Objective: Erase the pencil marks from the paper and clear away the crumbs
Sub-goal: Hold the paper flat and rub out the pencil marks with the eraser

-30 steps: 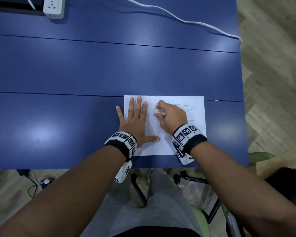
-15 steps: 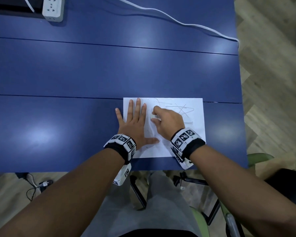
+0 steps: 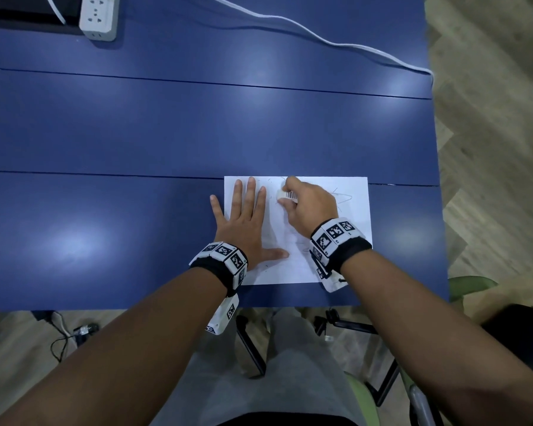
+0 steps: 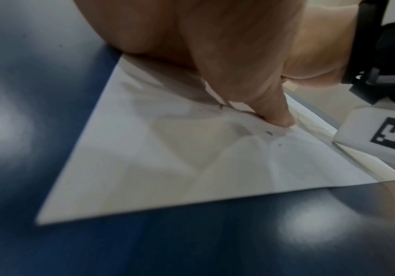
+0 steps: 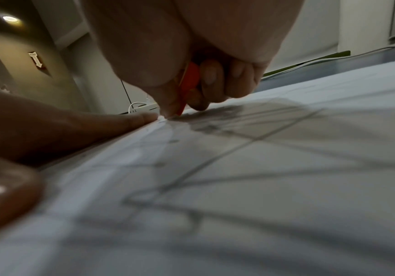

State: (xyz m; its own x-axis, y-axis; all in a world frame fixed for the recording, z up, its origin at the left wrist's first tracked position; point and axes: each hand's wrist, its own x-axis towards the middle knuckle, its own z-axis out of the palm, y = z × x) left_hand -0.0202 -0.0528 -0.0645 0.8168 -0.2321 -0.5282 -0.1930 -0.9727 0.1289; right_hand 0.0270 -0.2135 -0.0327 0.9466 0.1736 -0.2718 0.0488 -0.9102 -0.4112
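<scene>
A white sheet of paper (image 3: 356, 216) with grey pencil lines (image 3: 340, 196) lies on the blue table near its front edge. My left hand (image 3: 246, 216) lies flat on the sheet's left part, fingers straight and spread, thumb (image 4: 277, 112) pressed to the paper. My right hand (image 3: 310, 204) pinches a white eraser (image 3: 286, 195) with a barcode sleeve and holds its tip on the paper near the top edge. In the right wrist view the eraser's sleeve (image 5: 189, 84) looks red-orange between the fingers. Small dark crumbs (image 4: 269, 133) lie near the left thumb.
A white power strip (image 3: 99, 16) sits at the table's far left, and a white cable (image 3: 320, 38) runs across the far side to the right edge. The table (image 3: 105, 210) ends just below the paper; a chair and my lap are beneath.
The right hand has slid the eraser up the sheet toward its top edge after a stroke downward. The left hand stays pressed in place.
</scene>
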